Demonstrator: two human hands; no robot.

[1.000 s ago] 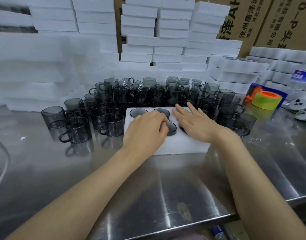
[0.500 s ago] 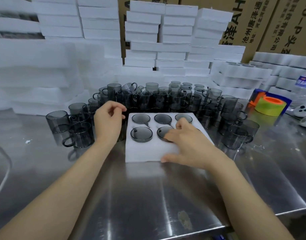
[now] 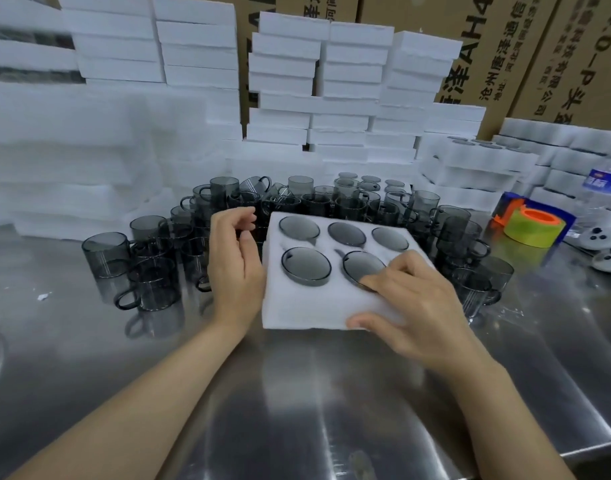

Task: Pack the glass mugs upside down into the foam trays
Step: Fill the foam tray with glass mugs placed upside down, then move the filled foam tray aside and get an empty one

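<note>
A white foam tray lies on the steel table with several smoked-glass mugs set upside down in its pockets, their round bases showing. My right hand grips the tray's near right corner, thumb on the front edge and fingers over the top, covering one pocket. My left hand hovers against the tray's left side, fingers loosely curled, holding nothing. Many loose upright mugs crowd the table behind and to both sides of the tray.
Stacks of white foam trays and cardboard boxes line the back. At the right stand a yellow-and-orange tape roll, a water bottle and white controllers. The table's front edge is near right.
Both hands left the mug bases. My left hand moved off to the tray's left side; my right hand slid to the near right corner and took hold of the tray.
</note>
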